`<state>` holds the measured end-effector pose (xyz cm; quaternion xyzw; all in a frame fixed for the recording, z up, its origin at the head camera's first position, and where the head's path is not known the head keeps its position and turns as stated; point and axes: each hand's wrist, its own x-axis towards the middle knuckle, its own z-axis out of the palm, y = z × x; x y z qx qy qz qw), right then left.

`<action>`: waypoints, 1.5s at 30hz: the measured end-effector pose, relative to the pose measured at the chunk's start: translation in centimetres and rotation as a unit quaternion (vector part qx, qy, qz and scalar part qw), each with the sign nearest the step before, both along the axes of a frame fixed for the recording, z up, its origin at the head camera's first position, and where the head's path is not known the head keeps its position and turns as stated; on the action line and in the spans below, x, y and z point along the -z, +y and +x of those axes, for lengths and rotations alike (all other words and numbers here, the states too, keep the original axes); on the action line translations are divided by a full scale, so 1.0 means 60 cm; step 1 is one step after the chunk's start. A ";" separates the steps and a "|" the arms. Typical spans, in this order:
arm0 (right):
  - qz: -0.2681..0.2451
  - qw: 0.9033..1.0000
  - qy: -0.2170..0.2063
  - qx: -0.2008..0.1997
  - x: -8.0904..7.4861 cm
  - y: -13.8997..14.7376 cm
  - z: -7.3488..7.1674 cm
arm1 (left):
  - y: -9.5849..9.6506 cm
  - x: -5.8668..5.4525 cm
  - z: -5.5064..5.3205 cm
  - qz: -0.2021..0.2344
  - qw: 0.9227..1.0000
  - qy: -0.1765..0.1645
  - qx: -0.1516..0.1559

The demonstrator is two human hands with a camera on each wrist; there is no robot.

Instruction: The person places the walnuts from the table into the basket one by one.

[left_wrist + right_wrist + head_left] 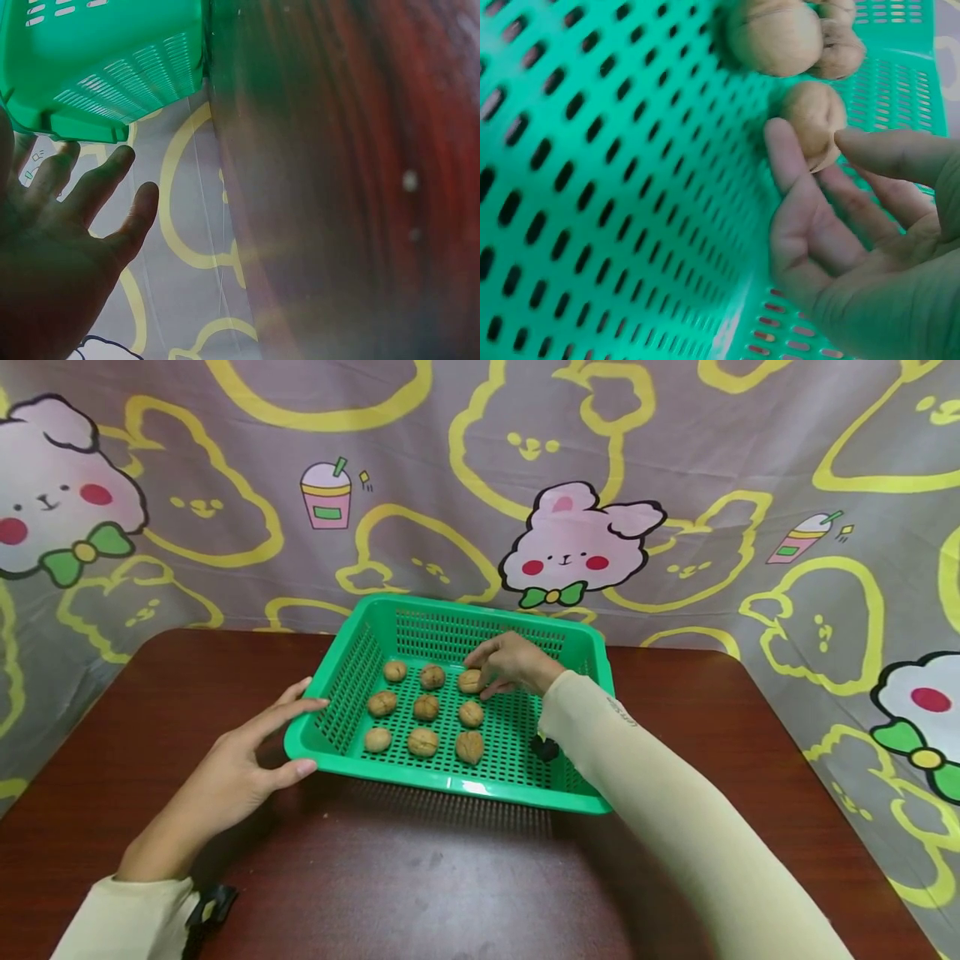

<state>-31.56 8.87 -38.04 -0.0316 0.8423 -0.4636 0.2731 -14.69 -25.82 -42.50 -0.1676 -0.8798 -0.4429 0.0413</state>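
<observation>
A green plastic basket (450, 783) with slotted walls stands on the table, and several walnuts (423, 742) lie in rough rows on its floor. Inside it, my right hand (517, 664) pinches a walnut (814, 124) in the back row between thumb and fingers. More walnuts (776, 37) show just beyond that one in the right wrist view. At the basket's left front corner is my left hand (243, 752), its fingers spread and nearly straight, touching the rim. From the left wrist, those fingers (97, 184) reach beneath the rim's edge.
The dark red-brown table (420, 877) reaches back to a patterned curtain (420, 468) with rabbits and drink cups. Black straps are on both wrists. A small black object (545, 747) shows by the right sleeve, over the basket's right part.
</observation>
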 end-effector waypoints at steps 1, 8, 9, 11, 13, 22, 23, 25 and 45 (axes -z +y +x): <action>-0.002 1.000 -0.002 0.006 -0.003 0.001 0.000 | 0.000 0.000 0.000 -0.001 1.000 0.000 0.000; -0.013 1.000 0.006 0.026 -0.038 0.012 0.011 | 0.001 0.001 0.005 -0.010 1.000 -0.003 -0.003; -0.012 1.000 0.008 0.024 -0.043 0.015 0.014 | 0.001 0.001 0.005 -0.009 1.000 -0.003 -0.002; -0.014 1.000 0.013 0.015 -0.055 0.021 0.024 | 0.001 0.000 0.005 -0.008 1.000 -0.002 -0.002; -0.020 1.000 0.023 0.008 -0.067 0.031 0.035 | 0.001 0.000 0.004 -0.009 1.000 0.000 -0.002; -0.050 0.994 0.093 -0.034 -0.101 0.122 0.114 | 0.003 -0.002 0.003 -0.011 1.000 0.002 -0.002; -0.059 0.993 0.099 -0.034 -0.099 0.136 0.125 | 0.004 -0.002 0.003 -0.012 1.000 0.003 -0.002; -0.076 0.991 0.109 -0.029 -0.091 0.162 0.145 | 0.004 -0.003 0.002 -0.012 1.000 0.003 -0.001; -0.223 0.960 0.168 -0.004 -0.006 0.301 0.299 | 0.008 -0.007 0.029 -0.077 0.997 0.002 -0.014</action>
